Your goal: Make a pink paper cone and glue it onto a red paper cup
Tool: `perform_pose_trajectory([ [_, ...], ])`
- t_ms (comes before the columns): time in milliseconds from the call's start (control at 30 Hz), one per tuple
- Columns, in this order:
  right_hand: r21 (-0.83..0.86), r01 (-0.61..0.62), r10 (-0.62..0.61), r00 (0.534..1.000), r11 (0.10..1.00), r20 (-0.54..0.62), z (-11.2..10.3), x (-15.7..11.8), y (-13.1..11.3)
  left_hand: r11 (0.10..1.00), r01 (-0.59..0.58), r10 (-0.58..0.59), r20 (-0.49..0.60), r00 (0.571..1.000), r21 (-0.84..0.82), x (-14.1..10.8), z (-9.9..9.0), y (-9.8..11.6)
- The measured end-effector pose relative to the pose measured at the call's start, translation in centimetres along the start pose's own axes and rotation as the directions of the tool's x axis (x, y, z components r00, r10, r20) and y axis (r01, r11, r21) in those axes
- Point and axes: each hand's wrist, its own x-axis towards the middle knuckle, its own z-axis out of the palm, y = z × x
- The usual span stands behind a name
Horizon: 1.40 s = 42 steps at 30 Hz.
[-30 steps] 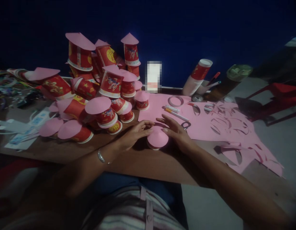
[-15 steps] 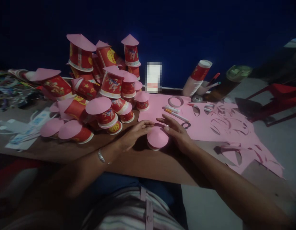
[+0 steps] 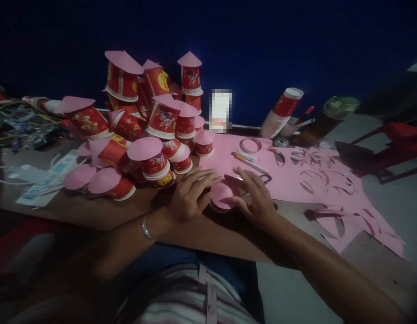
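Note:
A pink paper cone [image 3: 224,195] sits like a roof on a paper cup in front of me; only a bit of the cup's pale rim shows below it. My left hand [image 3: 192,194] lies at the cone's left side, its fingers stretched forward and its thumb near the cone's edge. On the other side, my right hand [image 3: 257,195] has its fingers spread, with the thumb touching the cone's right edge. Neither hand is wrapped round the cup. Left of them, red paper cups with pink cone roofs [image 3: 148,157] are heaped and stacked.
Pink paper sheets [image 3: 289,180] with cut-out scraps cover the right of the table. On them lie a tape roll [image 3: 251,145] and markers [image 3: 251,164]. A leaning stack of cups [image 3: 283,112] and a jar [image 3: 330,117] stand behind. A red stool [image 3: 391,144] is at right, tangled wires [image 3: 19,126] far left.
My hands have come lower round the cone, and my right thumb has moved onto its edge. The view has shifted, so everything appears slightly further right.

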Motion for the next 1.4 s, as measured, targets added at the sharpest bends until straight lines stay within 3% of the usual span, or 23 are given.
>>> perform_pose_trajectory([
  [133, -0.05, 0.067, -0.069, 0.997, 0.996, -0.045, 0.1, 0.4, -0.3, 0.998, -0.044, 0.044, 0.009, 0.999, 0.048, 0.1, 0.2, -0.1],
  [667, -0.07, 0.115, -0.119, 0.992, 0.991, -0.051, -0.2, 0.6, -0.5, 0.999, -0.016, 0.016, -0.003, 1.0, 0.05, 0.5, 0.3, 0.1],
  [1100, -0.015, 0.053, -0.053, 0.999, 0.999, 0.006, 0.1, 0.1, 0.1, 1.0, 0.007, -0.007, 0.004, 1.0, 0.001, 0.4, 0.4, 0.1],
  [1267, 0.111, -0.053, 0.047, 0.998, 0.992, 0.051, -0.5, 0.4, -0.3, 0.979, 0.167, -0.162, 0.051, 0.985, -0.116, 0.1, 0.1, 0.0],
  [1400, 0.374, -0.168, 0.17, 0.985, 0.912, 0.028, -1.3, 1.2, -0.3, 0.885, 0.395, -0.371, 0.14, 0.918, -0.247, 0.2, -0.3, -0.6],
])
